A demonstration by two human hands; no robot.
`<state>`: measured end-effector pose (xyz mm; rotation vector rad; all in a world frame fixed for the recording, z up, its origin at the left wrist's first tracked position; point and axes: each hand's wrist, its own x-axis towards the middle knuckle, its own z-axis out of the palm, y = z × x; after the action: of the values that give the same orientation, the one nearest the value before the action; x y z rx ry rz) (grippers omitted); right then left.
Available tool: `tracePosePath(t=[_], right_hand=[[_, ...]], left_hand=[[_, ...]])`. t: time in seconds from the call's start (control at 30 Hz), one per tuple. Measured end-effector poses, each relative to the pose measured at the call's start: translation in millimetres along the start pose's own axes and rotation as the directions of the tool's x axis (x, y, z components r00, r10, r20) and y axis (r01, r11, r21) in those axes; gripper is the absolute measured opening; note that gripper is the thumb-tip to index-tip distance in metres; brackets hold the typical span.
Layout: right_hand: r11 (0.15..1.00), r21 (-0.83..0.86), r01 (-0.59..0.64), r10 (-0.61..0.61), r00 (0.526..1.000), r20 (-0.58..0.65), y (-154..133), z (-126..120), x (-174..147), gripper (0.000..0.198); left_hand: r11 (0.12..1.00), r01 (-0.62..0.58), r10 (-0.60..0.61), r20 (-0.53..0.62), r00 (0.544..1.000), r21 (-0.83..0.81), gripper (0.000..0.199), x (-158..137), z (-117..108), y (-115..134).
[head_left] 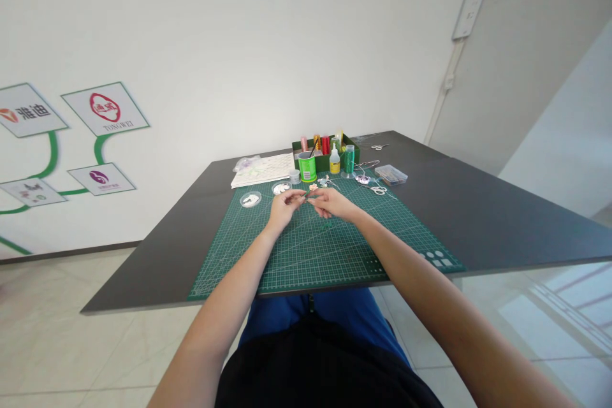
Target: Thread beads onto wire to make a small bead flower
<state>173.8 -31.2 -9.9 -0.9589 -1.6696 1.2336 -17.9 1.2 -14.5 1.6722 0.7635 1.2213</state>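
Observation:
My left hand (284, 206) and my right hand (333, 202) meet above the green cutting mat (306, 261), both with fingertips pinched together. Between them is a thin green stem (306, 194), and a small pale pink flower (313, 187) shows just above the right fingertips. Whether the flower is joined to the stem is too small to tell. Below my right hand, a bit of green thread-like material (327, 225) shows against the mat. Shallow clear dishes with white pieces (250, 199) lie left of my left hand.
Behind the hands stand a green can (307, 167), a glue bottle (335, 160), a green thread spool (349, 159) and a green box (354, 148) of spools. Scissors (378, 190) and a clear case (391, 174) lie right; white sheets (268, 169) lie back left.

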Motion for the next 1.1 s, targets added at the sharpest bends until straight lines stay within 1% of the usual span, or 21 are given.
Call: tracePosePath(t=[0.17,0.37,0.6,0.73,0.97,1.03,1.1], right_hand=[[0.999,-0.051,-0.014,0.013,0.999,-0.034,-3.8,-3.5,-1.6,0.032],[0.997,-0.082,-0.016,0.008,0.995,-0.103,-6.4,-8.4,-3.1,0.023],[0.994,-0.087,-0.065,0.050,0.985,-0.163,-7.9,-14.7,-3.1,0.015],[0.996,-0.066,-0.063,0.048,0.976,-0.211,-5.0,-19.8,-1.7,0.011],[0.999,0.000,-0.055,0.051,0.941,-0.336,3.7,-30.8,3.6,0.007],[0.997,-0.034,-0.068,0.050,0.924,-0.379,4.8,-32.9,3.7,0.009],[0.988,-0.120,-0.098,0.037,0.901,-0.432,5.4,-34.4,2.4,0.012]], left_hand=[[0.999,0.029,-0.030,-0.005,1.000,-0.044,0.030,0.1,-0.7,-1.3],[0.998,0.041,-0.042,-0.031,0.999,-0.056,0.028,-0.2,-3.2,0.3],[0.995,0.048,-0.057,-0.099,0.993,-0.088,0.031,2.5,-7.2,-0.2],[0.990,0.062,-0.081,-0.150,0.985,-0.125,0.036,5.1,-12.8,-0.4],[0.981,0.068,-0.108,-0.218,0.970,-0.183,0.044,6.8,-20.2,0.8],[0.980,0.068,-0.109,-0.226,0.968,-0.185,0.044,6.8,-20.9,1.4],[0.981,0.067,-0.109,-0.230,0.967,-0.182,0.043,6.8,-21.2,2.0]])
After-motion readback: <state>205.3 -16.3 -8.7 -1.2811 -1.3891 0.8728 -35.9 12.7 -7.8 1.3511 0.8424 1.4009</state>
